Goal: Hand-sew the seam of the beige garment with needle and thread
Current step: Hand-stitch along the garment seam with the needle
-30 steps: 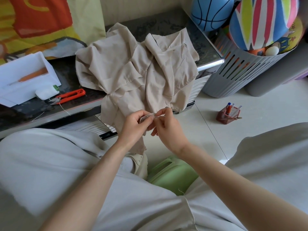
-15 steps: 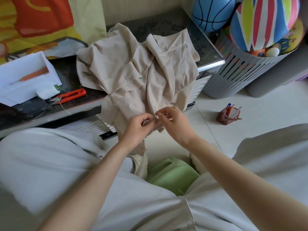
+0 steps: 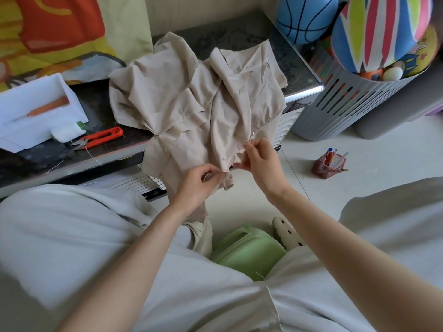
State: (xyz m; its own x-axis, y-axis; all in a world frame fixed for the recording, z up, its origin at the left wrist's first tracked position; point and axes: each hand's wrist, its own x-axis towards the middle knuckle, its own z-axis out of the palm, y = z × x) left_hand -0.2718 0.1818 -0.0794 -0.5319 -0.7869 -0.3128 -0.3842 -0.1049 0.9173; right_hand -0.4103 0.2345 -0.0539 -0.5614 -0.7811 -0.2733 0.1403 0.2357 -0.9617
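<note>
The beige garment [image 3: 191, 101] lies crumpled on the dark table and hangs over its front edge. My left hand [image 3: 196, 183] pinches a folded bit of the hanging fabric at the seam. My right hand [image 3: 261, 159] is raised up and to the right of it, thumb and forefinger pinching a thin needle [image 3: 251, 135] that pokes up in front of the cloth. The thread between needle and seam is too fine to make out.
Orange thread snips [image 3: 100, 137], a white thread spool [image 3: 67, 133] and a white box [image 3: 36, 111] sit on the table's left. A grey basket [image 3: 347, 101] of balls stands at right, a small pen holder [image 3: 328, 164] on the floor, a green stool [image 3: 249, 255] between my knees.
My right hand has pulled away from the left hand, up and to the right, drawing the needle out of the fabric. The left hand keeps its pinch on the seam.
</note>
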